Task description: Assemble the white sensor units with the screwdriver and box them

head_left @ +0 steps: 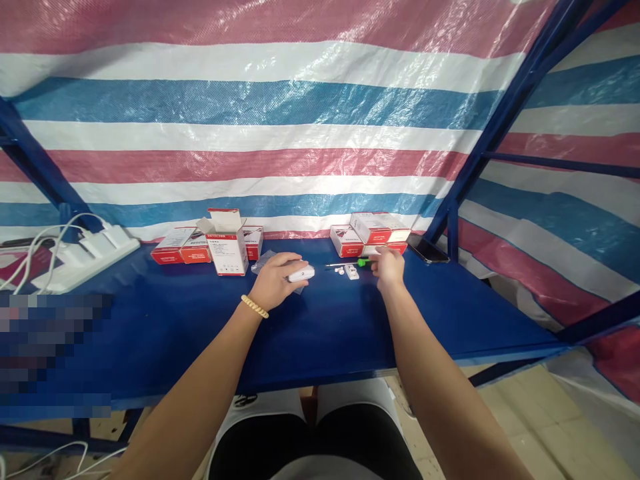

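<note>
Ahead at your 12 o'clock hangs the striped tarp (280,103), behind the blue table (320,340) that spreads in front of you. The white power strip (128,249) lies at 10 o'clock with plugs and cables in it. Red-and-white boxes stand in two groups: the left boxes (195,255) at 11 o'clock, with an upright open-topped box (229,255) among them, and the right boxes (371,230) between 12 and 1. Your left hand (275,279), just short of 12 o'clock, is partly closed, its thumb and fingers pinching the white device (301,273). Your right hand (390,268), between 12 and 1, is curled with little gap between the fingers; its fingertips are at the green-handled screwdriver (362,263), but you cannot tell here whether they grip it. The phone (429,249) lies at about 1 o'clock, beside the right boxes. A clear plastic bag (262,262) lies just beside your left hand, partly hidden by it. Smallest, between your hands, a little white part (352,272) sits near the screwdriver's shaft.
</note>
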Demonstrator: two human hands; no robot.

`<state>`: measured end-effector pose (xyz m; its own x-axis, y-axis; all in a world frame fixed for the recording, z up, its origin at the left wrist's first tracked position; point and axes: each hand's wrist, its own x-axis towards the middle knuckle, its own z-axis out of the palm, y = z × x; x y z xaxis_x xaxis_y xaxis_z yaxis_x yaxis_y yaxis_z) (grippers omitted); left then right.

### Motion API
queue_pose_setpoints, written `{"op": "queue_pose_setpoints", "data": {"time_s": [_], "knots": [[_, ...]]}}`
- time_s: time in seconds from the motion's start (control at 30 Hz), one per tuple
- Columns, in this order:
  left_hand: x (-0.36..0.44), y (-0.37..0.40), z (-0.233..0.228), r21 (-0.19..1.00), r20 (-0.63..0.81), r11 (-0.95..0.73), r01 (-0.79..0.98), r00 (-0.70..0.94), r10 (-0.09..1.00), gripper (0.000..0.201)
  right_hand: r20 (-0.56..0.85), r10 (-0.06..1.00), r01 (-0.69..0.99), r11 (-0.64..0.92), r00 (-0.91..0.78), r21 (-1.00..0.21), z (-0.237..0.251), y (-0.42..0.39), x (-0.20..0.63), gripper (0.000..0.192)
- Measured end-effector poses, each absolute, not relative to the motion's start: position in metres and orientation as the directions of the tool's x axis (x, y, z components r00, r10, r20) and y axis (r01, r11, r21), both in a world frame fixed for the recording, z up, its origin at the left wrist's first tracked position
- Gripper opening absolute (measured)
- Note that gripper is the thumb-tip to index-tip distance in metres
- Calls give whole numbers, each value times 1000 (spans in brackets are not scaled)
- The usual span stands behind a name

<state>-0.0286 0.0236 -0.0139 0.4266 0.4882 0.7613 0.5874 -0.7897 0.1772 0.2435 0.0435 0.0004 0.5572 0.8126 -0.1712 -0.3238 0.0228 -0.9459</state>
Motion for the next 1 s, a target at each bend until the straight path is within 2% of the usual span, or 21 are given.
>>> {"op": "queue_pose_setpoints", "data": {"time_s": [0.07,0.13,0.2,0.3,0.4,0.6,0.73,1.0], "knots": [[-26,21,-13,182,754,-799,573,439,488,32,-42,868,-232,85,494,-969,-1,40,229,13],[-24,19,-13,197,749,-808,556,446,490,32,148,952,-84,176,268,-981,-3,34,213,22],[-22,18,-13,217,753,-816,536,440,489,31,207,978,-3,208,28,-978,-5,27,198,29],[-19,15,-13,230,773,-839,493,432,465,29,155,976,-28,153,-152,-988,-6,18,182,43],[-16,12,-12,221,780,-867,447,453,432,28,113,972,-109,92,-206,-990,-5,13,174,61],[-14,11,-13,234,743,-844,483,470,476,35,54,966,-139,20,-252,-990,-5,9,170,50],[-15,11,-14,260,730,-833,488,465,500,29,29,947,-186,-33,-321,-982,-6,8,169,48],[-13,13,-17,243,767,-874,420,469,439,32,-13,901,-294,-155,-433,-943,-6,9,167,44]]}}
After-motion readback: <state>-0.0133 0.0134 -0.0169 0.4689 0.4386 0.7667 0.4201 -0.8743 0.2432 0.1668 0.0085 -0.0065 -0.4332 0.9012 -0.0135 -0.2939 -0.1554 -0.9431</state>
